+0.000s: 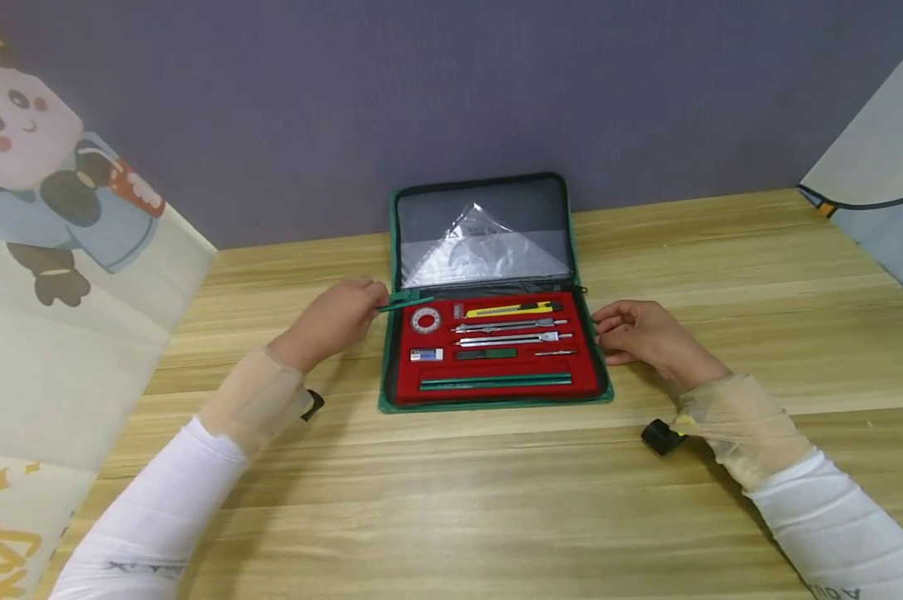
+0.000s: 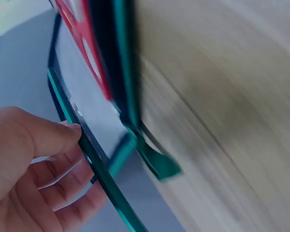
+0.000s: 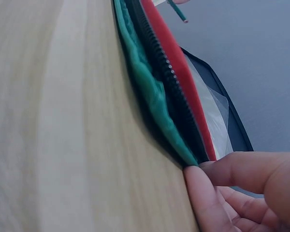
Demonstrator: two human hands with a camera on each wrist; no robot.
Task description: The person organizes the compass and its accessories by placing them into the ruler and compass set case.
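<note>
Green pencil (image 1: 405, 303), slim and pinched in the left hand (image 1: 342, 317), lies with its long axis across the open green zip case's (image 1: 496, 403) left edge, mid-table; right hand (image 1: 639, 332), fingers loosely curled, touches the case's right edge.

Obstacles: open case (image 1: 496, 400) between left hand (image 1: 339, 321) and right hand (image 1: 646, 333), lid (image 1: 485, 225) upright beyond; purple wall (image 1: 451, 83) behind; printed panel (image 1: 62, 275) outside left hand. Free: bare counter (image 1: 451, 500) nearer the person; counter outside right hand.
</note>
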